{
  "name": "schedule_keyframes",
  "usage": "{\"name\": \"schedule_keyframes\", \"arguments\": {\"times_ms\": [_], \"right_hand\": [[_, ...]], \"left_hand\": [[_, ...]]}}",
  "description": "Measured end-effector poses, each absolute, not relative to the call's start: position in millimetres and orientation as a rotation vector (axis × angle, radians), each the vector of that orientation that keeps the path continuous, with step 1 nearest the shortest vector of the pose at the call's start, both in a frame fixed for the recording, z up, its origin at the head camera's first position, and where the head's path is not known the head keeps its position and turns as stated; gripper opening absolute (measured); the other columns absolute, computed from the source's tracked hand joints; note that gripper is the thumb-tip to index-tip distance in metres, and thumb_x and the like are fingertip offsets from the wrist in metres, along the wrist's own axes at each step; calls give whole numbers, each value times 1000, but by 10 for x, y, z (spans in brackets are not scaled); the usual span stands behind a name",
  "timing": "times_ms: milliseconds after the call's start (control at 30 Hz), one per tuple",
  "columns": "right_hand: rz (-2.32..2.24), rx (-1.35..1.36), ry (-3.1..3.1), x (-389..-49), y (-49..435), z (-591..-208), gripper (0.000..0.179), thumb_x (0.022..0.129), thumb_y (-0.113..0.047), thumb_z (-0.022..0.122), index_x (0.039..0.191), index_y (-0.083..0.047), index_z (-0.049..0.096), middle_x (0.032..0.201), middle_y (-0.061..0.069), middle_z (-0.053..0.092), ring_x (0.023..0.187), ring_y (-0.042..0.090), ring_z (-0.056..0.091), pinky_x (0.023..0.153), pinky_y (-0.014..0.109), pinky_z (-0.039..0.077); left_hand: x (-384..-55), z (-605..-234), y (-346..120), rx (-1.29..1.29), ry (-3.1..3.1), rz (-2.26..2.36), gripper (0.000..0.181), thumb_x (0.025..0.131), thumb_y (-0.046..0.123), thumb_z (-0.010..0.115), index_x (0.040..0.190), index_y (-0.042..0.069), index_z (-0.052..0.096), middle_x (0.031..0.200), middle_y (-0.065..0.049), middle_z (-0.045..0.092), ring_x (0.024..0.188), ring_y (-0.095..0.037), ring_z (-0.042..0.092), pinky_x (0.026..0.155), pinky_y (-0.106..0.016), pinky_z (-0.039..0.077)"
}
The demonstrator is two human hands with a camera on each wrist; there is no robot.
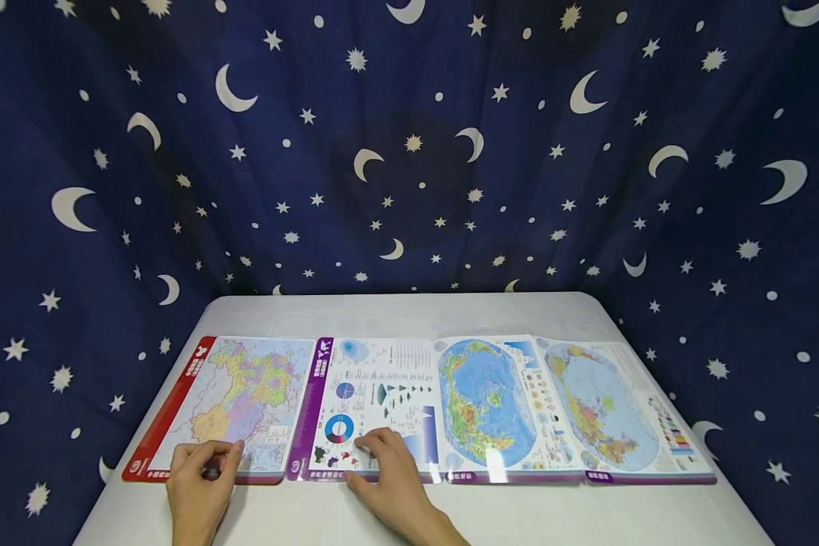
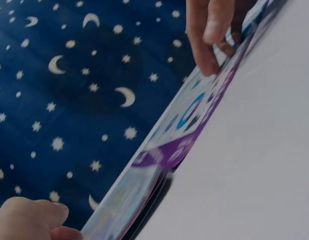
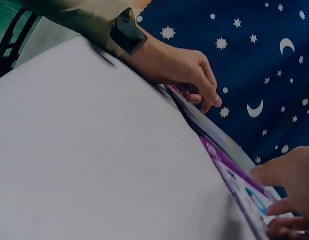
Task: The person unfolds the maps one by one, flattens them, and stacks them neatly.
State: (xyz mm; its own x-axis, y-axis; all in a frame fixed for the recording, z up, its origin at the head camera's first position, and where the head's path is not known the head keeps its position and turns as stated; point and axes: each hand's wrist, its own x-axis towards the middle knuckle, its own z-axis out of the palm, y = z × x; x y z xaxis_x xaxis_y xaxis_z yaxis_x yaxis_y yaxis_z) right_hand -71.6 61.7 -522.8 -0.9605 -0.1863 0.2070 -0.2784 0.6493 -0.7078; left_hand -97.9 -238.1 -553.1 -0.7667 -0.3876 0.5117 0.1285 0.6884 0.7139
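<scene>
My left hand (image 1: 201,481) is over the near edge of a red-bordered map sheet (image 1: 171,406), its fingers loosely bent and the thumb close to the index finger. Nothing shows between them in the right wrist view, where the left hand (image 3: 187,75) hangs over the sheet. To the right, my right hand (image 1: 392,485) lies over the near edge of a purple-bordered chart sheet (image 1: 382,356), fingers loosely extended over its printed diagrams. In the left wrist view the chart's purple strip (image 2: 167,152) borders the multicoloured map (image 2: 119,205).
Two glossy world maps, a blue-green one (image 1: 491,402) and a paler one (image 1: 600,409), continue the row rightward. All lie on a white table (image 1: 409,315). A dark blue curtain (image 1: 416,182) with moons and stars surrounds the table's back and sides.
</scene>
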Motion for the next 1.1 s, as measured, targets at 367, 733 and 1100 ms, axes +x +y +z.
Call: {"name": "schedule_keyframes", "arguments": {"times_ms": [367, 733, 1100], "right_hand": [[1233, 309, -2792, -806, 281, -5244, 55, 88, -35, 82, 132, -4, 68, 128, 1, 54, 108, 13, 48, 86, 30, 46], [1225, 293, -2749, -860, 78, -5298, 60, 88, -34, 83, 135, 0, 66, 129, 0, 51, 108, 11, 47, 90, 30, 46], [973, 433, -2653, -836, -50, -5427, 50, 87, -37, 82, 132, -15, 73, 120, -8, 52, 98, 2, 40, 83, 20, 35]], "left_hand": [[-1119, -5552, -2804, 274, -2135, -889, 12, 77, 3, 82, 82, -4, 74, 96, -23, 66, 105, -39, 46, 95, -47, 28], [-1213, -5502, -3182, 781, -2331, -805, 66, 102, 41, 55, 141, -13, 48, 139, -45, 37, 137, -62, 24, 104, -75, 18], [-1200, -5456, -3177, 811, -2409, -811, 36, 100, 14, 60, 121, -15, 56, 121, -44, 46, 127, -61, 32, 103, -67, 21]]}}
